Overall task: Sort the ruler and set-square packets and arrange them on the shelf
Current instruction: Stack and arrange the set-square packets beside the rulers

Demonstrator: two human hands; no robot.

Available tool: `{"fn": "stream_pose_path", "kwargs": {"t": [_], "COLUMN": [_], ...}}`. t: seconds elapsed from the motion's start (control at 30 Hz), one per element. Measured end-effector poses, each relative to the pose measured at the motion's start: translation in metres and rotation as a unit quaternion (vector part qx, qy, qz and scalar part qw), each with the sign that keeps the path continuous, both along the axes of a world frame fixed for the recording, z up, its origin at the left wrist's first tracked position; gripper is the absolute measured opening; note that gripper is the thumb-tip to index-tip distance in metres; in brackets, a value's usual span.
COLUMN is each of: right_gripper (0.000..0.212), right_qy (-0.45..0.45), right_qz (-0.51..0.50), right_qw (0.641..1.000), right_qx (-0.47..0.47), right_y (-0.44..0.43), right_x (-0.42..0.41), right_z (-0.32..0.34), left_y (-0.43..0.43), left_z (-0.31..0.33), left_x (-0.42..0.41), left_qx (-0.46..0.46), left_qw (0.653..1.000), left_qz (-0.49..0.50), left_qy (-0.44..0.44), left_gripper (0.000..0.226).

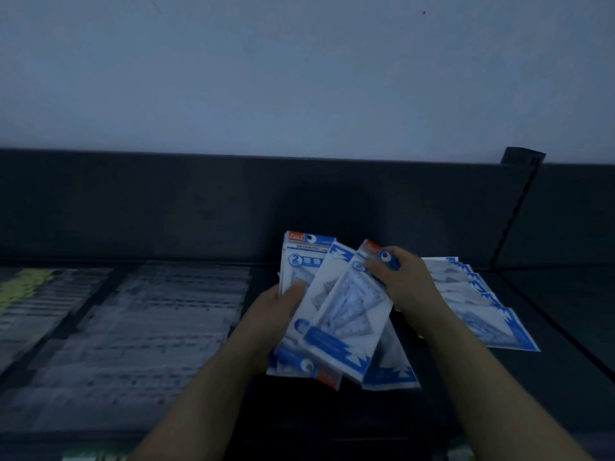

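The dark shelf point(549, 327) is carrying blurred ruler packets point(149, 327) in overlapping rows on the left; their print is too smeared to read. On the right, a row point(482, 314) of blue-and-white set-square packets is lying flat, overlapped. Between them, above the shelf, a fan point(332, 321) of packets is standing roughly upright, mostly headers up, one showing "GEOMETRIC" and a circled "2"; the red logo is illegible. The left hand point(279, 311) is gripping the fan, while the right hand point(399, 281) is pinching the right-tilted front packet's header.
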State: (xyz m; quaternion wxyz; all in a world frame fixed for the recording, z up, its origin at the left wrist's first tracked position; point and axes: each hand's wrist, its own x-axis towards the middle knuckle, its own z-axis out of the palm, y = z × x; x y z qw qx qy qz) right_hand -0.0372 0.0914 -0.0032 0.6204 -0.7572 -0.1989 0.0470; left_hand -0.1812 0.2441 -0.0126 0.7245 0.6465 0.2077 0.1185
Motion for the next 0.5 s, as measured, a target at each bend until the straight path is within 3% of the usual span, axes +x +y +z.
{"fn": "stream_pose_path", "kwargs": {"t": [0.17, 0.27, 0.37, 0.5], "right_gripper": [0.014, 0.02, 0.01, 0.004], "right_qy": [0.105, 0.117, 0.095, 0.038], "right_qz": [-0.106, -0.093, -0.035, 0.058], "right_qw": [0.983, 0.986, 0.995, 0.996], "right_qx": [0.103, 0.068, 0.007, -0.057], "right_y": [-0.009, -0.013, -0.026, -0.041], "right_x": [0.006, 0.005, -0.001, -0.006], "right_z": [-0.012, -0.02, -0.013, 0.009], "left_y": [0.002, 0.002, 0.011, 0.026], "left_z": [-0.003, -0.006, -0.004, 0.007], "left_x": [-0.001, 0.001, 0.002, 0.003], "left_qx": [-0.067, -0.046, -0.034, 0.035], "left_qw": [0.997, 0.997, 0.997, 0.999], "left_qz": [0.029, 0.046, 0.071, -0.017], "left_qy": [-0.016, -0.036, -0.025, 0.006], "left_gripper": [0.023, 0.022, 0.019, 0.017]}}
